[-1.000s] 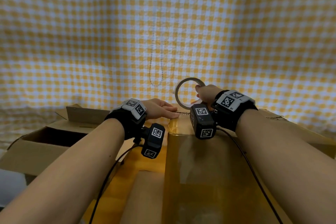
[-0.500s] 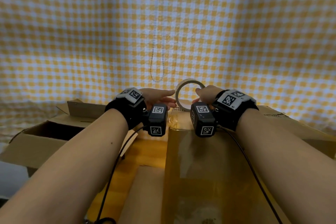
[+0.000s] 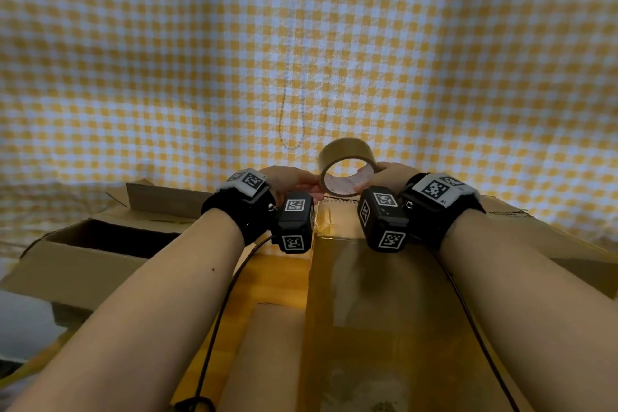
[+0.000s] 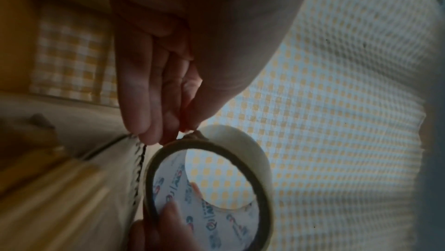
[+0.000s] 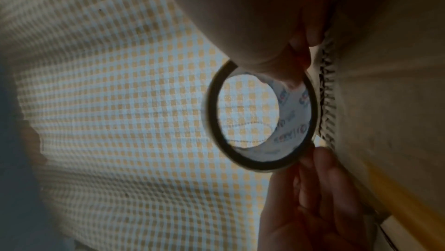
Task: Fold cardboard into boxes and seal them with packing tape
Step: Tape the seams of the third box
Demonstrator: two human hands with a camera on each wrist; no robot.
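Observation:
A roll of brown packing tape is held upright just above the far top edge of a tall cardboard box whose near face is glossy. My right hand grips the roll, thumb inside the printed core and fingers outside. My left hand reaches in from the left. In the left wrist view its thumb and fingers pinch a small crumpled tab of tape on the roll. The right wrist view shows the roll next to the box's corrugated edge.
An open cardboard box sits at the left with its flaps up. Flat cardboard lies at the right. A wooden surface shows between the boxes. A yellow checked cloth hangs behind everything. Wrist cables trail toward me.
My left hand has lifted off the box's top edge and come to the roll. The roll has turned so its brown outer band faces up.

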